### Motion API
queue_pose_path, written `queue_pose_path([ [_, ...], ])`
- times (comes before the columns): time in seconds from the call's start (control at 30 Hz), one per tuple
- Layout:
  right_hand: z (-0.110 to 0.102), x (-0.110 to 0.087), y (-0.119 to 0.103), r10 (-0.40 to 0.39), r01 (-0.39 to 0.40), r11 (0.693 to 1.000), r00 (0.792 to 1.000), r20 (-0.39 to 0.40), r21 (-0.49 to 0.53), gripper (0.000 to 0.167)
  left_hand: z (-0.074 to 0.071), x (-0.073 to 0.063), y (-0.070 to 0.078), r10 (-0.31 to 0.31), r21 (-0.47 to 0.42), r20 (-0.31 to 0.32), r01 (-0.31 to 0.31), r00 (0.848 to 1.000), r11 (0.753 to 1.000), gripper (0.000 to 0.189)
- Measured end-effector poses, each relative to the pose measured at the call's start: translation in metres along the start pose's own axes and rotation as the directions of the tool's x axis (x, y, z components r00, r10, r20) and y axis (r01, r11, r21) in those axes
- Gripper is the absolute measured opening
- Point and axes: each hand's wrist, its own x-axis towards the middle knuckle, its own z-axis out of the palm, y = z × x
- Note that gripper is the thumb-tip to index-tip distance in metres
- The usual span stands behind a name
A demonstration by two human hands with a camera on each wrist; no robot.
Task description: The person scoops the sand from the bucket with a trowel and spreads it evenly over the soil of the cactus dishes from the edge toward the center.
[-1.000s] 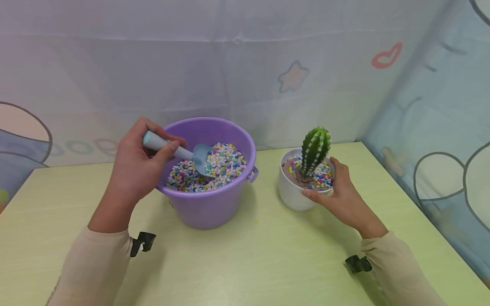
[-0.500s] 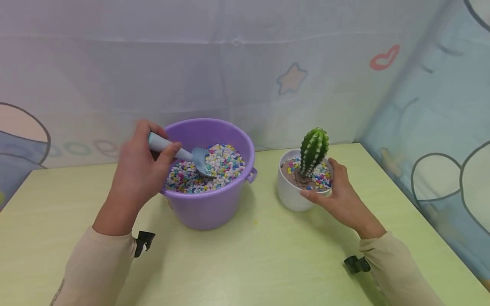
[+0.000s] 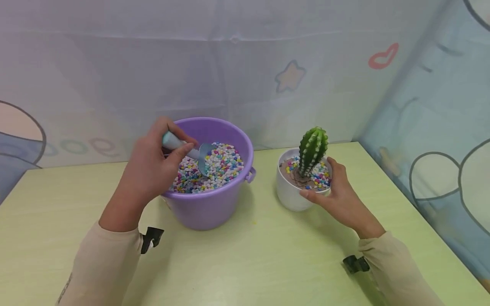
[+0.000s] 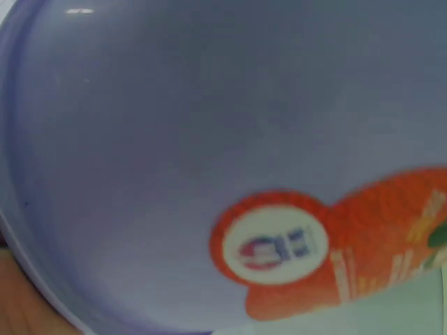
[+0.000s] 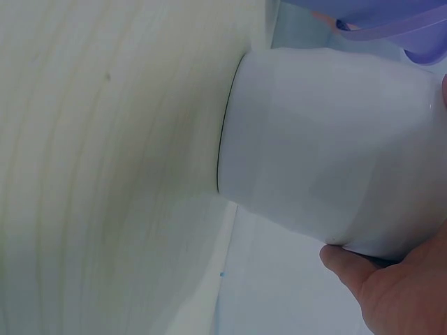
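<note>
My left hand (image 3: 155, 163) grips the handle of a light blue scoop (image 3: 203, 159) over the near left rim of a purple bucket (image 3: 208, 208). The scoop's blade is down at the multicoloured pebbles (image 3: 226, 163) inside. In the left wrist view the bucket's outer wall (image 4: 174, 139) fills the frame. On the right, my right hand (image 3: 344, 202) holds a white pot (image 3: 292, 195) by its right side, thumb at the front and fingers behind. A green cactus (image 3: 314, 148) stands in it, slightly tilted, with pebbles over part of the brown soil. The right wrist view shows the pot (image 5: 328, 139) standing on the table.
The pale yellow-green table (image 3: 245, 263) runs back to a printed cloth backdrop (image 3: 153, 76). A second cloth (image 3: 440, 127) closes off the right side. The bucket's handle lug (image 3: 250, 175) points toward the pot.
My left hand has moved to the right over the bucket, and the scoop's blade has turned more edge-on among the pebbles. The right hand keeps its hold on the pot.
</note>
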Motion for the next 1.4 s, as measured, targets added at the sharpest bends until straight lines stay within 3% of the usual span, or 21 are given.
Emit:
queue_pose_path([
  [0.07,-0.0002,0.0002,0.0001,-0.003,0.003,1.000,1.000,-0.001,-0.006,0.109,0.0006,0.0013,0.0001,-0.080,0.027,-0.058,0.081,0.995,0.996,0.024],
  [0.2,-0.0016,0.0009,0.0004,-0.007,0.007,1.000,1.000,-0.007,-0.014,0.109,0.0030,0.0045,0.0007,-0.162,0.042,-0.143,0.169,0.976,0.985,0.033],
  [0.33,-0.0020,0.0014,0.0014,-0.001,0.001,1.000,1.000,-0.007,-0.015,0.110,0.0038,0.0057,0.0009,-0.209,0.051,-0.157,0.219,0.965,0.974,0.034],
  [0.47,-0.0012,0.0016,0.0029,0.001,-0.001,1.000,1.000,-0.004,-0.010,0.110,0.0031,0.0043,-0.0011,-0.169,0.068,-0.126,0.178,0.978,0.982,0.028],
  [0.63,-0.0018,0.0015,0.0031,-0.003,0.003,1.000,1.000,-0.002,-0.012,0.110,-0.0010,0.0026,-0.0021,-0.055,0.058,0.005,0.054,0.998,0.997,0.015],
  [0.73,-0.0025,0.0013,0.0026,-0.002,0.002,1.000,1.000,-0.004,-0.019,0.110,-0.0028,0.0032,-0.0028,0.045,0.046,0.076,-0.049,0.996,0.998,0.014],
  [0.8,-0.0027,0.0008,0.0021,0.003,-0.003,1.000,1.000,-0.002,-0.021,0.111,-0.0029,0.0029,-0.0041,0.093,0.036,0.089,-0.096,0.992,0.995,0.015],
  [0.9,-0.0028,0.0000,0.0011,0.010,-0.010,1.000,1.000,0.001,-0.021,0.111,-0.0031,0.0012,-0.0054,0.081,0.020,0.079,-0.083,0.994,0.996,0.016],
  [1.1,-0.0030,-0.0007,0.0002,0.011,-0.011,1.000,1.000,0.003,-0.009,0.111,-0.0037,0.0016,-0.0076,-0.017,-0.024,0.047,0.019,0.999,1.000,0.020],
  [1.4,-0.0036,-0.0006,0.0014,0.010,-0.010,1.000,1.000,0.006,-0.012,0.111,-0.0045,0.0017,-0.0086,-0.005,-0.066,0.044,0.008,0.999,0.998,0.019],
])
